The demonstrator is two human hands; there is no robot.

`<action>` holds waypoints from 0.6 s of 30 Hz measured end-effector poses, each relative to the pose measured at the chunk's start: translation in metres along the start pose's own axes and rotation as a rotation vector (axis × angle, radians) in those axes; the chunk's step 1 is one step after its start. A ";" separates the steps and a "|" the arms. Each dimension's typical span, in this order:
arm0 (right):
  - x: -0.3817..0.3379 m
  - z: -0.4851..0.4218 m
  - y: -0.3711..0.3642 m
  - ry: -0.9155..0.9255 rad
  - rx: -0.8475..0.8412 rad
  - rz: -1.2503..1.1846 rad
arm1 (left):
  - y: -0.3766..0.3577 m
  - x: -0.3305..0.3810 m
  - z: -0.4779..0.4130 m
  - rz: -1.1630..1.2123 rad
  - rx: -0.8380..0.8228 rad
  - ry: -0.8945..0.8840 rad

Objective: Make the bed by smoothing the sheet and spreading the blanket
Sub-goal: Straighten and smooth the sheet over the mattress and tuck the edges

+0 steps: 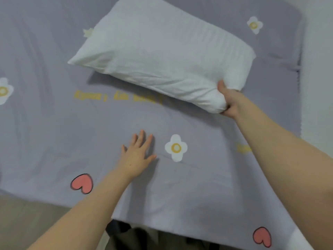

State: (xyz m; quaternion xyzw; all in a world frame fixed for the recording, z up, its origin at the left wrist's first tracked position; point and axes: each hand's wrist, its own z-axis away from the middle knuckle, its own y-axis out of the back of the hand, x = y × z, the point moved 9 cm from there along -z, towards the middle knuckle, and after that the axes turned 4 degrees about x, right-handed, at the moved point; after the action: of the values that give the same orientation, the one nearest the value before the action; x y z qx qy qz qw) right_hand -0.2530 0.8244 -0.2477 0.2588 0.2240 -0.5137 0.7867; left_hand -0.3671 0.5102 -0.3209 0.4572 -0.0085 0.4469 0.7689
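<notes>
A lilac sheet (54, 123) printed with white flowers, pink hearts and yellow lettering covers the bed. My left hand (137, 154) lies flat on it with straight, spread fingers, just left of a white flower. A white pillow (158, 51) sits slanted across the upper middle of the bed. My right hand (229, 101) grips the pillow's near right corner, thumb on top and fingers curled under; that corner is lifted a little off the sheet. No blanket is visible.
The bed's near edge runs across the bottom, with brownish floor (27, 222) at lower left and dark clothing (129, 233) below the middle. A white wall or surface (320, 69) borders the bed's right side.
</notes>
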 end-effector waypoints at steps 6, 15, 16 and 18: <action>0.006 0.025 0.129 0.233 0.375 -0.725 | 0.001 0.033 -0.028 -0.011 -0.051 0.199; 0.212 0.114 0.169 -0.074 0.399 -0.362 | 0.056 0.252 -0.059 0.929 -0.160 -0.114; 0.222 0.117 0.150 -0.097 0.334 -0.336 | 0.058 0.274 -0.062 0.910 -0.189 -0.164; 0.229 0.118 0.114 -0.124 0.196 -0.273 | 0.067 0.299 -0.073 0.927 -0.226 -0.185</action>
State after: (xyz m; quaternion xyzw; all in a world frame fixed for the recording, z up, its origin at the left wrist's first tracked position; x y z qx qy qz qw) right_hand -0.0527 0.6290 -0.2785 0.2694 0.1571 -0.6499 0.6931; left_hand -0.2634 0.7772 -0.1908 0.3566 -0.3280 0.6962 0.5296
